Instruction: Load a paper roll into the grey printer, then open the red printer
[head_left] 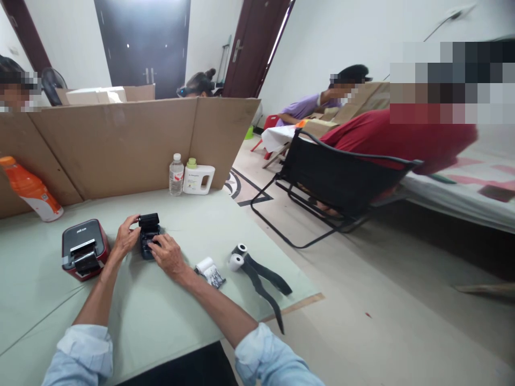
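Bracing a boxy black plastic device (147, 236), presumably for the right hand (169, 256), its grip unclear, the left hand (127, 234) pinched the nine-o'clock edge.

pale blue sleeves (82, 354), creased and loose, are rolled into bunched cuffs (248, 343), leaving the forearms (97, 289) bare.

Head-worn view — forward, downward, over the tabletop (153, 305).
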Action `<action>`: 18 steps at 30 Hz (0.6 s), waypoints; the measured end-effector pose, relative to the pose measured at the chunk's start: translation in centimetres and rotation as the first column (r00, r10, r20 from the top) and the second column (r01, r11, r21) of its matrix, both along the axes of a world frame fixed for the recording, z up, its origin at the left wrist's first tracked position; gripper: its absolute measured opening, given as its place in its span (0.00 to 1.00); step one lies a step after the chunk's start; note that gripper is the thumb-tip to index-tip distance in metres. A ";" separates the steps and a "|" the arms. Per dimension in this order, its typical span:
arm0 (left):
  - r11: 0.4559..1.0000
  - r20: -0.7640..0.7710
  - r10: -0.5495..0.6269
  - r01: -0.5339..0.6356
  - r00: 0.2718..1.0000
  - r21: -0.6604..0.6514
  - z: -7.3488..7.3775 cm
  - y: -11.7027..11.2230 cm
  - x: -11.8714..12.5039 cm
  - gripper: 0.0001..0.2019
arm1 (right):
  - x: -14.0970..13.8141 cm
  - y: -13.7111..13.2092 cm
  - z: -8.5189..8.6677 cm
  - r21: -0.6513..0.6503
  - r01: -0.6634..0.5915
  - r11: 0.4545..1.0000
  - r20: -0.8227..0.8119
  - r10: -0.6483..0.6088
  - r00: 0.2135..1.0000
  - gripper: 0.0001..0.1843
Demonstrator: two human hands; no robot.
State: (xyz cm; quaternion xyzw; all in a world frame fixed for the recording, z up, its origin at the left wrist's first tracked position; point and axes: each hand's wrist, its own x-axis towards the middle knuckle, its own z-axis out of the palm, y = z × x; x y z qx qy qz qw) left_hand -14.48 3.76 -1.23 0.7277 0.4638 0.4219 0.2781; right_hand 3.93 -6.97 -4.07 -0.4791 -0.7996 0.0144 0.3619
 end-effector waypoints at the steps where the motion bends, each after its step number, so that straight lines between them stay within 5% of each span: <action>1: 1.000 -0.029 -0.021 0.021 0.999 0.018 0.1 -0.8 -0.4 0.25 | 0.0 0.0 -0.1 0.002 0.005 1.000 -0.003 -0.005 1.000 0.15; 8: 0.983 -0.229 -0.161 0.177 0.960 0.049 0.0 -4.7 -2.4 0.22 | -0.4 -0.2 -0.6 0.018 0.034 0.999 -0.010 -0.034 0.999 0.14; 18: 0.982 -0.413 -0.153 0.186 0.898 0.042 -0.4 -6.3 -2.7 0.42 | -0.3 0.2 -1.8 0.152 0.044 0.987 0.002 -0.045 0.999 0.10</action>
